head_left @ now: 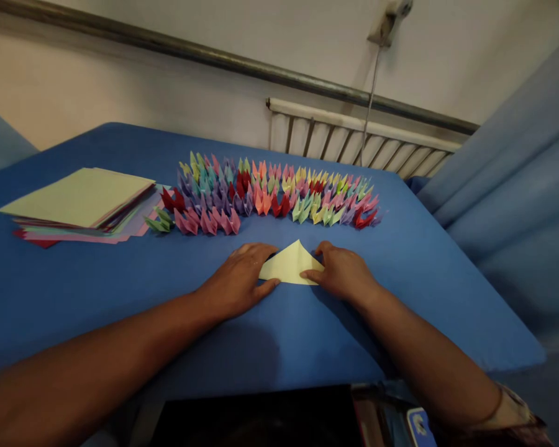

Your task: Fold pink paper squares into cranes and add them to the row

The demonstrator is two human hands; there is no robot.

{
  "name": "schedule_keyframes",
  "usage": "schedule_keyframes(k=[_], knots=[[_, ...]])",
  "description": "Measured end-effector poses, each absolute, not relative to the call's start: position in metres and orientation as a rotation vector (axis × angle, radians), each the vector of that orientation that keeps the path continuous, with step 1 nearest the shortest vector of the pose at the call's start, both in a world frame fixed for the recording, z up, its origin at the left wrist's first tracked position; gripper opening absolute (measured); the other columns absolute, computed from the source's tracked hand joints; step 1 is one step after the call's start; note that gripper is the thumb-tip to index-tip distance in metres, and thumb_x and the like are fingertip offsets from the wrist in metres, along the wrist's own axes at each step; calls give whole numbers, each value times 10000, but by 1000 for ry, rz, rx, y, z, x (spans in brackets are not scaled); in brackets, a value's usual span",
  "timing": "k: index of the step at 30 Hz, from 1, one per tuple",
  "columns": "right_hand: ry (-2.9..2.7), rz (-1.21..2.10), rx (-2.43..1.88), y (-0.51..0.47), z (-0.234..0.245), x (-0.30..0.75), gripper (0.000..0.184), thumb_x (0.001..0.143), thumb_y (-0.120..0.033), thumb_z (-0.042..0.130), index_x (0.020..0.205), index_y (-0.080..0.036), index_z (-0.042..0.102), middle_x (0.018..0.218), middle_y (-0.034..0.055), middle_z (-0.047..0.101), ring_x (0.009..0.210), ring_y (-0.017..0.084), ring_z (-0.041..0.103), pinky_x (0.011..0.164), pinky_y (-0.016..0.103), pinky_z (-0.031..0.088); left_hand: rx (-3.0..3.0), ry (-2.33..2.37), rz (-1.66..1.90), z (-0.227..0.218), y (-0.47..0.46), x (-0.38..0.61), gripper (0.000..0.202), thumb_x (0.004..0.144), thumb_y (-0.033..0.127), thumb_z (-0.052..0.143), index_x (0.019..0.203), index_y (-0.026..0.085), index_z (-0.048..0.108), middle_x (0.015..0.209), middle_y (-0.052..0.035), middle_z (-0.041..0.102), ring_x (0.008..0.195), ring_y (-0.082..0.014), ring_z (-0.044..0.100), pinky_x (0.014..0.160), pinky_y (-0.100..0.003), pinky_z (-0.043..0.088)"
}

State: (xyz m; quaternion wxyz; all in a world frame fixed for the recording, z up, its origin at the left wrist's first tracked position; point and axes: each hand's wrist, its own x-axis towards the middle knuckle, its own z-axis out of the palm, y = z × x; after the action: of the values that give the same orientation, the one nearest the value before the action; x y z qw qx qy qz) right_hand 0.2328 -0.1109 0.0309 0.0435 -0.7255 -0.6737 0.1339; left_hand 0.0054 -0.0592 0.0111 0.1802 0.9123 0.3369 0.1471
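A pale yellow sheet of paper (289,264), folded to a triangle, lies on the blue table in front of me with its point facing away. My left hand (242,276) grips its left corner, the thumb along the near edge and the fingers curving over the far side. At the right corner, my right hand (345,270) has its thumb lying on the paper and its index finger bent behind the sloping edge. Just beyond the sheet stand rows of small folded paper cranes (263,202) in many colours.
A stack of coloured square paper (81,198) lies at the left on the blue table (168,341). One green crane (159,221) rests against its right side. Behind are a radiator (345,133) and a wall pipe (214,53). A blue curtain (517,174) hangs at the right.
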Motion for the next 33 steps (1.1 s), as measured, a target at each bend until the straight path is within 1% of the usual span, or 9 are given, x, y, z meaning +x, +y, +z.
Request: schedule_keyframes(k=[3,7,10,12,14,18,22,27,33], knots=[[-1999,526,-2169,-106,26,235,448,755,-513,715,1057,-199,611,888,60,701,782,218,634,619,288,373,2552,970,436,13,-59,7,515,841,390,622,1295,166,525,1259,-133,605,1177,-311,542,1013,-492,432],[-1841,788,-1835,-96,7,238,199,789,-371,679,856,-192,621,748,-8,646,655,134,549,592,242,360,2389,1056,492,16,-55,9,611,825,450,636,1336,149,493,1305,-157,595,1191,-318,564,1006,-494,456],[-1679,931,-1525,-92,-3,235,200,805,-379,643,780,-186,597,705,-30,587,638,118,515,582,225,375,2178,1018,589,20,-50,7,681,792,472,679,1361,163,467,1295,-149,610,1137,-293,608,965,-465,492],[-1658,922,-1402,-94,-3,231,218,795,-389,652,747,-186,590,695,-32,557,645,117,500,588,225,380,2042,957,601,22,-45,4,586,784,471,688,1273,177,552,1179,-113,671,1032,-262,646,890,-416,522],[-1688,888,-1341,-97,1,227,210,791,-376,660,732,-185,593,699,-29,549,655,117,490,603,229,379,1948,909,546,25,-43,2,383,811,463,653,1062,175,664,949,-52,707,847,-206,652,743,-325,526],[-1734,946,-1321,-103,9,223,210,809,-373,654,747,-180,603,702,-27,549,655,113,483,598,225,366,1858,902,483,30,-43,2,305,843,437,595,754,153,661,623,30,545,569,-103,478,503,-201,361],[-1738,1090,-1303,-106,10,224,261,889,-420,559,817,-179,627,695,-24,531,641,111,470,574,222,356,1842,918,457,32,-48,3,302,839,424,595,723,150,646,617,29,526,575,-101,457,506,-199,348],[-1782,1030,-1300,-107,13,225,371,915,-426,516,636,-182,513,607,-40,411,568,94,383,530,229,306,1808,925,434,32,-51,4,306,827,444,607,757,151,665,656,11,592,614,-124,517,538,-214,400],[-1867,962,-1246,-109,15,224,350,932,-402,506,658,-185,520,633,-30,457,589,99,414,562,234,335,1817,903,504,32,-53,5,272,805,426,642,803,156,679,700,8,622,655,-134,553,579,-223,424]])
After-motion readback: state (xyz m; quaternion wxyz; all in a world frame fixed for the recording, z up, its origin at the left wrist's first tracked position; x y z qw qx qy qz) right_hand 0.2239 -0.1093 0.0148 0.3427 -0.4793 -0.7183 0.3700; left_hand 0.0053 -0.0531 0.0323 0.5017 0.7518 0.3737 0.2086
